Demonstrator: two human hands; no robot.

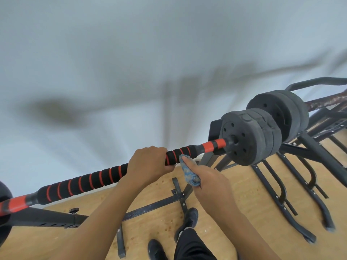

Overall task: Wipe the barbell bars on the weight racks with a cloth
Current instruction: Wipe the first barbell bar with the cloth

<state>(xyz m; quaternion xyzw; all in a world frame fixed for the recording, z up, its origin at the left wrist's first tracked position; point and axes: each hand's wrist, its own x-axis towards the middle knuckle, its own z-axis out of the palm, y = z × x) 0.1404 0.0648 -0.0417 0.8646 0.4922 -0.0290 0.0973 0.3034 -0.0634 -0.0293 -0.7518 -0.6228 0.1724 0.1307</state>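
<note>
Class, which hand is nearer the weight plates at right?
Right. The right hand, holding the blue cloth, is closer to the weight plates; the left hand grips the barbell bar farther back.

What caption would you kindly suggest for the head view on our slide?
The left hand grips the foam-padded barbell bar while the right hand holds a blue cloth against it.

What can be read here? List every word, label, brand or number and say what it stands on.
No readable text in this view.
On the near weight plate: a raised round patch by the rim, too blurred to tell if it carries lettering.
On the barbell bar: red and black bands only, no writing.
On the cloth: no label shows.
</note>
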